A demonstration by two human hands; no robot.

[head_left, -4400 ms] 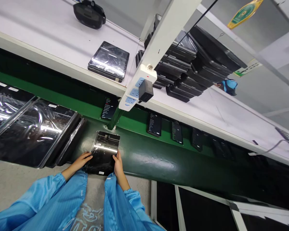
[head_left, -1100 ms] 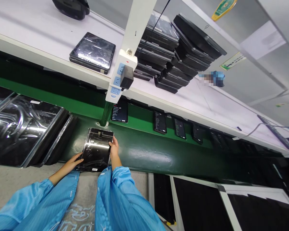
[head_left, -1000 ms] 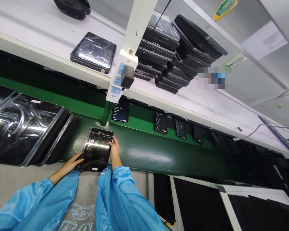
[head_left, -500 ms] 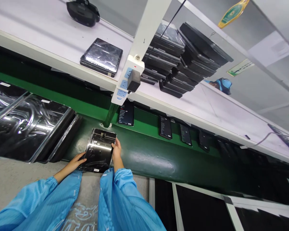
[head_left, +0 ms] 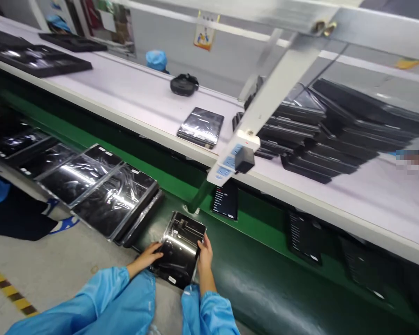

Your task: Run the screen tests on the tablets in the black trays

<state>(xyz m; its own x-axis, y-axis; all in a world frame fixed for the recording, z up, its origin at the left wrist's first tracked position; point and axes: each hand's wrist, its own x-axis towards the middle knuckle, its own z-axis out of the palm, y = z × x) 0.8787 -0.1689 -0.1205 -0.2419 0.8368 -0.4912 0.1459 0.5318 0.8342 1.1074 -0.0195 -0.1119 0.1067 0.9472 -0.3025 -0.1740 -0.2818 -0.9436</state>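
Note:
A black tablet-like panel point(head_left: 180, 246) wrapped in shiny plastic lies on the green conveyor belt point(head_left: 265, 288) in front of me. My left hand point(head_left: 151, 254) rests on its left edge, fingers curled over it. My right hand point(head_left: 205, 245) grips its right edge, thumb on top. Both arms wear blue sleeves.
Several wrapped panels point(head_left: 108, 200) lie in a row on the belt to the left. Lit tablets point(head_left: 225, 200) lean against the green wall. On the white shelf point(head_left: 139, 97) sit a wrapped panel point(head_left: 200, 126), stacked black trays point(head_left: 317, 139) and a power strip point(head_left: 230, 158). A co-worker point(head_left: 7, 209) is at the left.
My head has turned left and up, so more of the shelf and belt shows. Both hands have kept hold of the panel, which has stayed on the belt.

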